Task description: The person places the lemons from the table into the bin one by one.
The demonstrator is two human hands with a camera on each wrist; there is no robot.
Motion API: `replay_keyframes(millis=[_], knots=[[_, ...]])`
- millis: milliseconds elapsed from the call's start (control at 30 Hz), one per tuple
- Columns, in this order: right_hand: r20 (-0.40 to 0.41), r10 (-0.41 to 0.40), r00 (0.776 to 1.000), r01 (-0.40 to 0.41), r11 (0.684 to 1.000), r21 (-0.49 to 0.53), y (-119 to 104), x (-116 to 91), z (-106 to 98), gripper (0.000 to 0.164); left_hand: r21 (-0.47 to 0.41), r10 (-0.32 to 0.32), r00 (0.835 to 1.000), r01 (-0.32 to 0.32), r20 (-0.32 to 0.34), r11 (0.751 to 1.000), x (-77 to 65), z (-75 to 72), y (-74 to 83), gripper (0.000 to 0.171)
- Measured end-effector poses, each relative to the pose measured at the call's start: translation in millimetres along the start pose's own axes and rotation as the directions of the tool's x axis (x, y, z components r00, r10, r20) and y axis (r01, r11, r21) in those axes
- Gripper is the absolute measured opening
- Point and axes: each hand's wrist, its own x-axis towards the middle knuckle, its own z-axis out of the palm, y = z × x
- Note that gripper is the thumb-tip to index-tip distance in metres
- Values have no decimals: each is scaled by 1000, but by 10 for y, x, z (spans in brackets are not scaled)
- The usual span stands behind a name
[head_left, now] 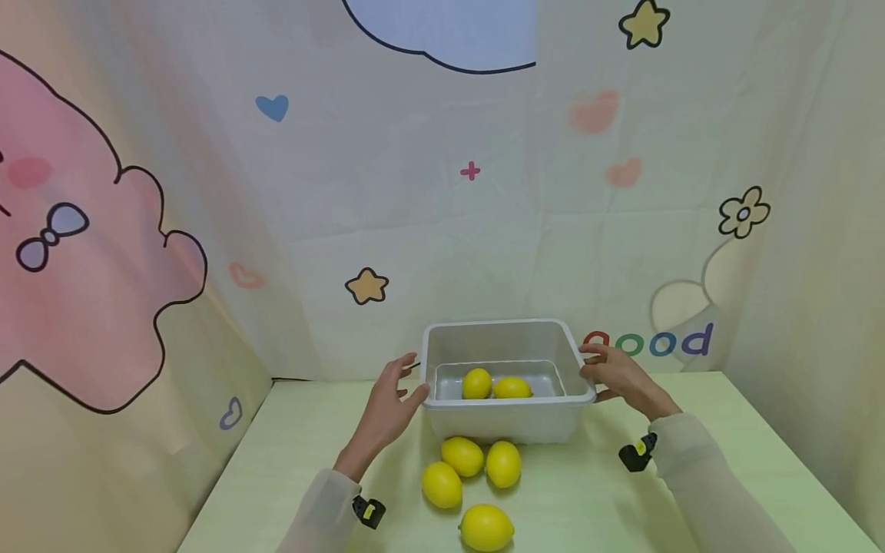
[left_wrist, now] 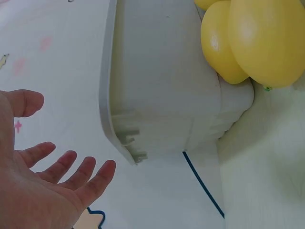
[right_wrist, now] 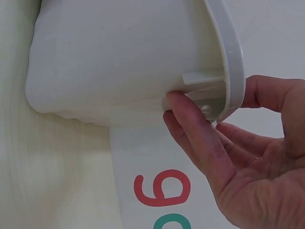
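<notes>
At lower centre, the bin (head_left: 508, 424) runs crosswise between my left hand (head_left: 389, 407), spread and empty, and right hand (head_left: 624, 378), pinching its rim.

A pale, softly creased fabric backdrop (head_left: 415, 192) encloses the back and sides of a light green-toned table (head_left: 286, 438). A large pink cartoon figure (head_left: 90, 307) fills the left; stars, hearts, a flower outline (head_left: 727, 225) and colourful lettering (head_left: 708, 338) decorate the rest. The light is soft, yellower toward the sides.
</notes>
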Motion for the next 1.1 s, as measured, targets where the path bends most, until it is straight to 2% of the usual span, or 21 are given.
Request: replay_keyframes(millis=[67,200,433,567,733,867,1100], knots=[[0,-1,1000,1,1000,2,0,-1,1,62,17,36,999,-36,2,999,-46,-1,42,58],[-3,-3,1000,3,1000,6,-1,-6,4,62,54,61,998,-62,18,997,-148,0,160,59],[-5,-6,1000,6,1000,4,4,-9,6,62,193,113,989,-130,98,972,-330,40,313,61],[-5,-8,1000,8,1000,5,-7,-13,6,62,244,117,980,-154,160,957,-429,71,370,64],[-4,-7,1000,7,1000,3,-19,-16,8,62,303,136,960,-208,243,930,-547,123,420,63],[-4,-6,1000,6,1000,2,-23,-19,7,62,347,173,939,-276,298,897,-642,173,437,64],[-5,0,1000,0,1000,1,-12,-33,3,62,380,230,908,-362,350,851,-774,265,427,61]])
